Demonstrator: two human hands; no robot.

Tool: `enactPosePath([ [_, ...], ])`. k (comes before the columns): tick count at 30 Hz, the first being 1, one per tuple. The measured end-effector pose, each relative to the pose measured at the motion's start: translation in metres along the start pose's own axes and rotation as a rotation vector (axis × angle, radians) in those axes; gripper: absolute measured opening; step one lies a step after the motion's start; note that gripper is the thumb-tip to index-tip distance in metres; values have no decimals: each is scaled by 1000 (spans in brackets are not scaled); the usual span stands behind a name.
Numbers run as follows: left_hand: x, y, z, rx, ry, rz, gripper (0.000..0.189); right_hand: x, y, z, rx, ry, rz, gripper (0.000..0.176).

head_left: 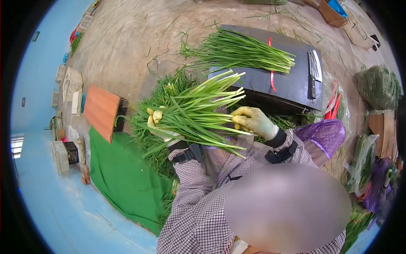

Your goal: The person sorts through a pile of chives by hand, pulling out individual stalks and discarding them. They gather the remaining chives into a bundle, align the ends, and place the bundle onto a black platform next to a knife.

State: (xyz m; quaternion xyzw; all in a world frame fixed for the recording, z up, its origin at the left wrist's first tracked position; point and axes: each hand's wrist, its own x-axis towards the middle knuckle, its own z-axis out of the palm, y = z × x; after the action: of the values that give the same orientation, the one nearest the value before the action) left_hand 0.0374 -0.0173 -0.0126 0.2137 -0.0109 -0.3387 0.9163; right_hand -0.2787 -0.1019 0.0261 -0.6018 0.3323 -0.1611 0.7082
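A loose bunch of long green stalks with pale ends (194, 112) lies across my left hand (160, 125), whose gloved fingers are wrapped round its leafy part. My gloved right hand (255, 121) pinches the pale ends of some stalks at the bunch's right side. On the dark low table (292, 86) rests another bunch of green stalks (249, 51), with a red strip (272, 80) beneath it. A knife (313, 76) lies near the table's right edge.
More greens (169, 86) are heaped under and beside my left hand. A green cloth (122, 178) and an orange-brown board (101, 108) are at the left. Wrapped bundles (377, 86), red strips (334, 106) and a cardboard box (332, 12) are at the right.
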Motion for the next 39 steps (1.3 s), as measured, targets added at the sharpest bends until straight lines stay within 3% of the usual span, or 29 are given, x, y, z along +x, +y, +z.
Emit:
enactPosePath([
  [5, 32, 4, -60, -122, -242, 7, 33, -21, 55, -44, 194, 347, 38, 21],
  [7, 34, 4, -63, -94, -259, -32, 33, -15, 44, -47, 39, 322, 91, 24],
  [10, 25, 3, -45, 4, -163, -49, 33, 22, 40, -28, -239, 46, -344, 25],
  [13, 13, -3, -12, -133, -128, -58, 34, 38, 21, -1, 53, -182, -127, 21],
  [15, 28, 0, -32, -273, -246, -26, 27, 42, 29, 9, 13, -83, -148, 20],
  [17, 27, 3, -27, -196, -215, 24, 24, 40, 38, 14, -86, 69, -63, 19],
  [20, 29, 4, -40, -128, -218, 12, 26, 26, 31, 15, -989, 223, -344, 17],
  [24, 24, 1, -31, -226, -156, -17, 22, 6, 50, -11, -1336, 285, -512, 10],
  [25, 23, 2, -32, -272, -160, -20, 22, 5, 77, -21, -1254, 350, -455, 9],
  [27, 22, 3, -36, -219, -135, -27, 24, -18, 78, -42, -1439, 241, -216, 12],
  [29, 15, 4, -32, -130, -87, -44, 26, -31, 105, -71, -1521, 100, 413, 17],
  [30, 17, 6, -36, -69, -85, -73, 26, -40, 99, -77, -1564, 59, 547, 28],
  [33, 25, 8, -58, 16, -105, -112, 25, -31, 71, -71, -794, 264, -43, 33],
  [35, 31, 0, -55, -84, -175, -45, 26, -1, 40, -42, -203, 239, -225, 36],
  [37, 29, -2, -48, -68, -150, -53, 28, 21, 29, -17, 87, 141, -149, 30],
  [39, 26, -2, -46, -105, -251, -99, 31, 38, 41, -1, 514, 86, -166, 29],
])
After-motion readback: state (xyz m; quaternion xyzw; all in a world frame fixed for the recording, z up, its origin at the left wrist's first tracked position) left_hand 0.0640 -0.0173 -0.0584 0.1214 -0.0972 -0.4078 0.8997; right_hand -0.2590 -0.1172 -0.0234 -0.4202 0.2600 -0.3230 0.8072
